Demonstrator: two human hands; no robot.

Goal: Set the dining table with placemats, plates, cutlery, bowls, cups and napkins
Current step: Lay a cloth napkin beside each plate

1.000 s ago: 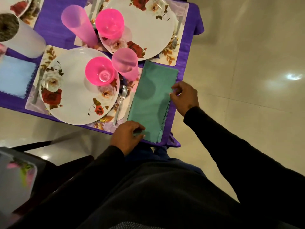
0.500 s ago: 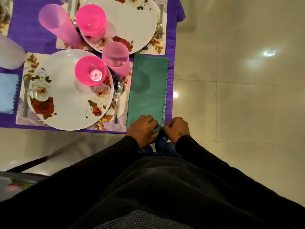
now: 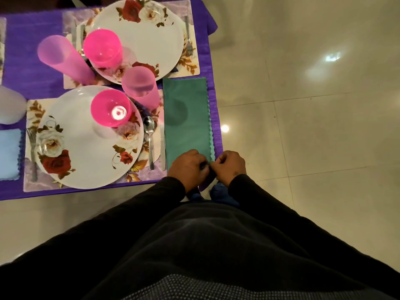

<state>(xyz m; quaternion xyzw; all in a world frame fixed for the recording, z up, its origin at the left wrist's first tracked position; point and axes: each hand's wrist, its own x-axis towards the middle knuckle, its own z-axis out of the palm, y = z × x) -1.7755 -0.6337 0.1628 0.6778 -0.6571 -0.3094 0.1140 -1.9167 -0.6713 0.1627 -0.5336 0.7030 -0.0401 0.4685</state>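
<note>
The green napkin (image 3: 187, 118) is laid lengthwise along the right edge of the purple table (image 3: 32, 68), just right of the knife (image 3: 162, 146) and spoon (image 3: 149, 139) of the near place setting. Its near end is held by both hands at the near right corner of the table. The left hand (image 3: 187, 168) is curled over the near end of the cloth, knuckles up, and the right hand (image 3: 230, 166) is curled beside it, with its fingertips pinching the scalloped right edge. The two hands are touching each other at the fingers.

Compared with one second ago, the right hand has been brought from halfway up the napkin's right edge down to the near corner, next to the left hand. The napkin is now seen lying squarer to the table edge. Against half a second ago, little is changed: both hands are kept at the near end, drawn slightly closer together.

To the left of the napkin, the near floral plate (image 3: 86, 146) is set on a placemat (image 3: 30, 180), with a bright pink bowl (image 3: 110, 108) on it and a fork (image 3: 32, 152) at its left. A pale pink cup (image 3: 140, 87) is stood between the plate and the napkin's far end. Farther off, a second floral plate (image 3: 147, 33) carries another pink bowl (image 3: 102, 47), with a second pale pink cup (image 3: 62, 59) to its left and a fork (image 3: 188, 37) to its right. A light blue napkin (image 3: 8, 154) is seen at the left edge.
</note>
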